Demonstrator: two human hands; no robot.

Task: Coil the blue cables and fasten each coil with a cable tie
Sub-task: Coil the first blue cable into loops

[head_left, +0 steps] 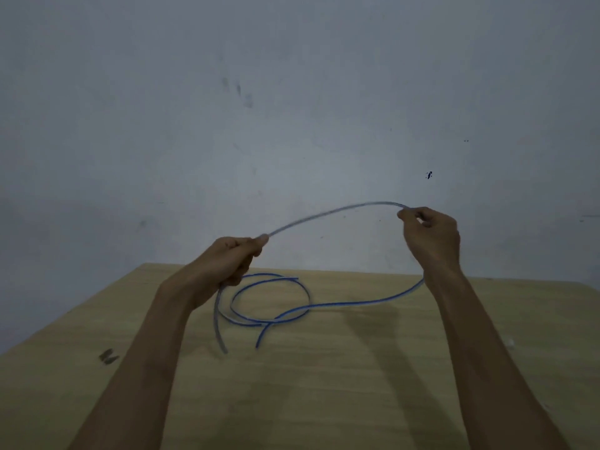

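arching between both raised hands, the blue cable (pixel 328 212) is gripped in the left hand's (pixel 232 259) fist and pinched by the right hand's (pixel 430 237) fingertips above the wooden table (pixel 324 384).

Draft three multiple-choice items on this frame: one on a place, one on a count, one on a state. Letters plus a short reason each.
1. Where does the slack of the blue cable lie?
A. on the wooden table
B. on the floor
C. over a chair

2. How many hands hold the cable?
A. none
B. one
C. two

3. How does the span between the hands run?
A. flat on the table
B. arched in the air
C. knotted tight

Key:
1 A, the loose loops rest on the tabletop.
2 C, the left hand grips it and the right hand pinches it.
3 B, it curves up in front of the wall, clear of the table.
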